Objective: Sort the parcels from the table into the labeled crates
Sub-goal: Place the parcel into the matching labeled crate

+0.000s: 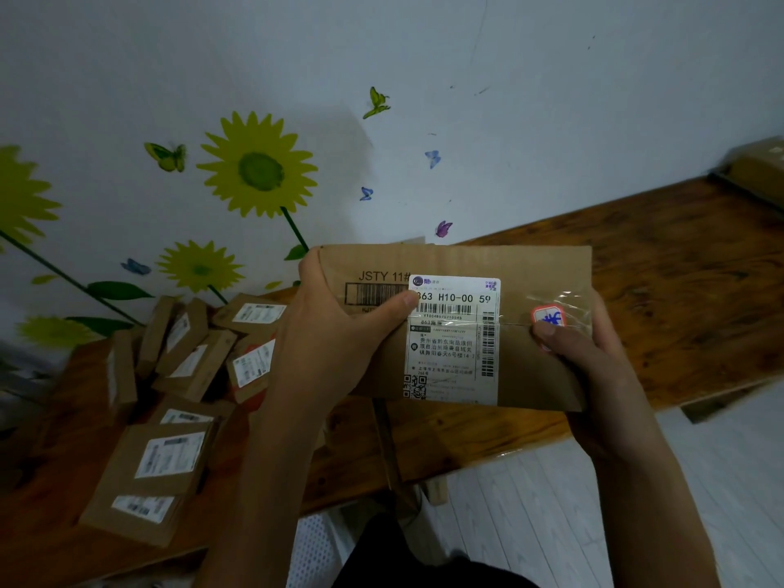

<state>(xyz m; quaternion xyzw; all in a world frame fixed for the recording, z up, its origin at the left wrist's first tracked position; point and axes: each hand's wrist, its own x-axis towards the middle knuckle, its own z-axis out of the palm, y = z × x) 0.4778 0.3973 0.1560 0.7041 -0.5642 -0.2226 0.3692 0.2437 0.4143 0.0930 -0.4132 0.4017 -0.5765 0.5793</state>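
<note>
On the left of the table [700,265] a loose heap of parcels [182,375] lies at odd angles, some leaning on others; we judge that a careless reach into it could tip one over the near edge. Moving right, our left hand [335,333] grips the left end of the held parcel [458,324], thumb pressed across the edge of its shipping label [454,339]. That thumb hides the first character of the big code, so we risk misreading it and choosing the wrong crate. Further right, our right hand [594,354] clasps the other end, thumb on a round sticker [549,318] under clear tape. The parcel is held in the air above the table's near edge; if either grip slackens, it could fall to the floor. No crate is clearly in view, so we cannot tell where it belongs.
</note>
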